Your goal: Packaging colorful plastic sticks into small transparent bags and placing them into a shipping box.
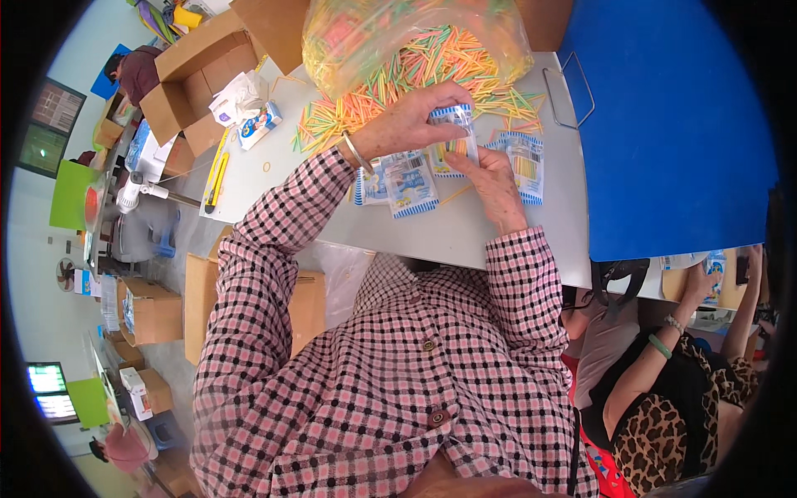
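I hold a small clear packet (455, 137) between both hands above the grey table (432, 228). My left hand (407, 123) pinches its top edge from above; my right hand (496, 178) grips its lower side, thumb against it. Just below it lie more packets (407, 184), and beyond it a heap of coloured sticks (390, 79) spills from a bag (390, 33).

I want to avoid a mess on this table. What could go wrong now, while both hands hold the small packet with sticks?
1. The small packet is held up between the left hand and right hand; if it tips, its sticks may slide out.
2. The loose coloured sticks lie close to the left forearm, which could sweep them around.
3. The flat packets under the wrists might get pushed off the table edge.
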Available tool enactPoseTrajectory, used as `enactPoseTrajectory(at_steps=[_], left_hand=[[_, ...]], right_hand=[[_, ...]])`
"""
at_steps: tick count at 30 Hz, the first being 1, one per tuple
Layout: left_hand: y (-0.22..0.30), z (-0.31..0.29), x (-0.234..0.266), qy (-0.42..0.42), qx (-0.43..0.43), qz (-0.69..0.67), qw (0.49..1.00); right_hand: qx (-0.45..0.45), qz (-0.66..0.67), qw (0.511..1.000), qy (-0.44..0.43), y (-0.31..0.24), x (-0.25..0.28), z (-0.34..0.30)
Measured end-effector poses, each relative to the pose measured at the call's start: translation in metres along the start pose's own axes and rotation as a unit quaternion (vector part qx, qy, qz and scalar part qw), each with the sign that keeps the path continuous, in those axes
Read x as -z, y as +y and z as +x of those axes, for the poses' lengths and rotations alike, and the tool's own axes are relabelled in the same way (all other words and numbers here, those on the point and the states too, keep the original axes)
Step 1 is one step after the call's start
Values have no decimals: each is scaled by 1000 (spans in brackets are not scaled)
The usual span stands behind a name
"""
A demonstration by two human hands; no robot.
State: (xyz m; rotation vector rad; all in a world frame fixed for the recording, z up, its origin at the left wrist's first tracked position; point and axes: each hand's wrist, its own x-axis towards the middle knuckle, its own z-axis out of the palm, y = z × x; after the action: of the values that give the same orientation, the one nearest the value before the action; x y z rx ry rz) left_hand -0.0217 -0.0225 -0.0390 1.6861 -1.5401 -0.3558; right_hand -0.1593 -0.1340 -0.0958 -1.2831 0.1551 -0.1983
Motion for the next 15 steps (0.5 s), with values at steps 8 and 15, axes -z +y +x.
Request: enactPoseTrajectory(at_steps=[8, 15], left_hand=[[-4, -5, -8, 45, 49, -191, 979], [6, -39, -70, -58, -34, 236, 969]], right_hand=[[42, -28, 995, 89, -7, 40, -4], [106, -3, 978, 179, -28, 46, -15]])
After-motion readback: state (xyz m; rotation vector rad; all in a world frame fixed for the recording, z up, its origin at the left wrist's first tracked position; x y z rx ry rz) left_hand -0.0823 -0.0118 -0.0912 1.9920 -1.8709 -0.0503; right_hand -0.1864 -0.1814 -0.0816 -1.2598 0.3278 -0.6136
